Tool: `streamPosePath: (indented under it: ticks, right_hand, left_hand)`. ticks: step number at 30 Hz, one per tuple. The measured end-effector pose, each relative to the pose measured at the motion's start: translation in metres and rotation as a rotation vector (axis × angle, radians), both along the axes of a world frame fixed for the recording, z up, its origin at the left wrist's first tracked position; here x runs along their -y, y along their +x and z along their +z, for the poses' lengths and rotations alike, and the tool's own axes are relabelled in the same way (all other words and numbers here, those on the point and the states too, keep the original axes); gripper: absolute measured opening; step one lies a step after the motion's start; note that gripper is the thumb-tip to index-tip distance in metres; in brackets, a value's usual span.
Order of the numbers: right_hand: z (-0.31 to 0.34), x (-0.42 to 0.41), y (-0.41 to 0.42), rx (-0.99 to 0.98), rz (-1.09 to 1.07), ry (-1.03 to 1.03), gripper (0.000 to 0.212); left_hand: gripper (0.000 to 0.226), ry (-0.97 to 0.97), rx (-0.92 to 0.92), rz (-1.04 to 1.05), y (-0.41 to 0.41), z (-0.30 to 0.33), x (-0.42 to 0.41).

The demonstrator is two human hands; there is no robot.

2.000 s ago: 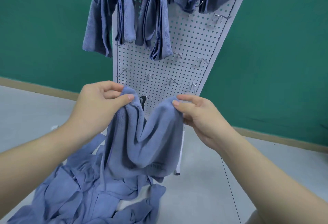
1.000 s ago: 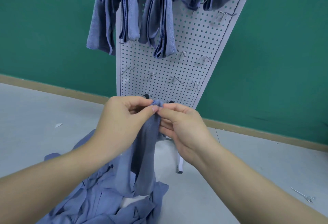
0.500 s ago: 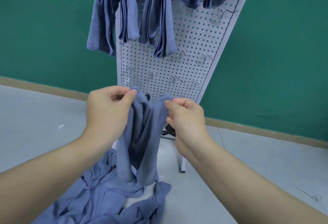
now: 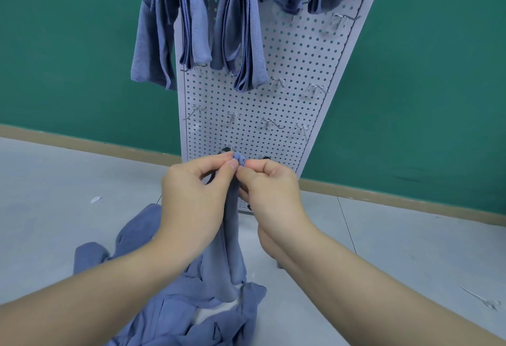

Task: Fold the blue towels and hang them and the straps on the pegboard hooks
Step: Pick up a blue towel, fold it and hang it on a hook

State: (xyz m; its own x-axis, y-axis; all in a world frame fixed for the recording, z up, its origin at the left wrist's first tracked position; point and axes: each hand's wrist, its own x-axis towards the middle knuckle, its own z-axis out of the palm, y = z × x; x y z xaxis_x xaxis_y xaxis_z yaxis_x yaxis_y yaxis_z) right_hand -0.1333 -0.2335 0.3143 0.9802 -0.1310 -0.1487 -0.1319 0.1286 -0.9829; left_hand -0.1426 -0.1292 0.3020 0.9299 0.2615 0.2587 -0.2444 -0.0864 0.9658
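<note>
Two hands (image 4: 191, 197) (image 4: 269, 192), one pegboard (image 4: 287, 71), one held towel (image 4: 231, 236), one floor heap (image 4: 169, 312).

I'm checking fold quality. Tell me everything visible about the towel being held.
The held towel is blue-grey, soft terry-like cloth, gathered into a narrow hanging bundle. Its top is bunched and pinched between the left hand and right hand, before the pegboard. Its lower end drapes toward the pile of blue cloth.

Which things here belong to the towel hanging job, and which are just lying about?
Part of the job:
- blue towel pinched by the left hand and the right hand
- towel pile on the floor
- hung towels
- pegboard and free hooks

Lying about:
- metal hook on the floor
- white scrap
</note>
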Motion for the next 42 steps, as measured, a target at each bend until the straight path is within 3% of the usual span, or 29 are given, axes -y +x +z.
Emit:
streamPosePath:
  ticks: [5,8,11,17,20,25,28,32,39,42]
  right_hand:
    - [-0.006,0.005,0.003,-0.026,0.012,0.033,0.005]
    - [-0.005,0.013,0.007,-0.016,-0.031,0.075,0.022]
    - [-0.001,0.023,0.012,-0.008,-0.071,0.108,0.012]
    - [0.016,0.028,0.012,0.073,-0.004,0.039,0.017]
    - [0.023,0.031,0.009,0.125,0.075,0.018,0.017]
    - [0.027,0.035,0.007,0.162,0.211,-0.088,0.030]
    - [0.022,0.031,0.006,0.173,0.271,-0.202,0.045]
    - [0.023,0.035,0.008,0.184,0.348,-0.260,0.038]
    - [0.029,0.044,0.009,0.178,0.442,-0.249,0.028]
    - [0.026,0.045,0.009,0.197,0.413,-0.266,0.028]
  left_hand:
    - [0.026,0.072,0.005,-0.118,0.001,-0.006,0.003]
    - [0.035,0.086,-0.016,-0.291,0.003,-0.005,0.006]
    - [0.034,0.006,-0.051,-0.421,0.009,0.003,0.002]
    - [0.032,0.005,0.030,-0.330,0.022,0.010,-0.016]
    - [0.038,0.112,0.049,-0.426,0.025,0.013,-0.025]
    - [0.018,0.312,0.029,-0.603,0.024,0.019,-0.042]
    - [0.035,0.352,0.056,-0.612,0.023,0.015,-0.045]
    - [0.053,0.319,0.060,-0.610,0.021,0.011,-0.044]
    - [0.019,0.259,0.079,-0.508,0.024,0.017,-0.045]
    - [0.021,0.296,0.054,-0.539,0.023,0.019,-0.047]
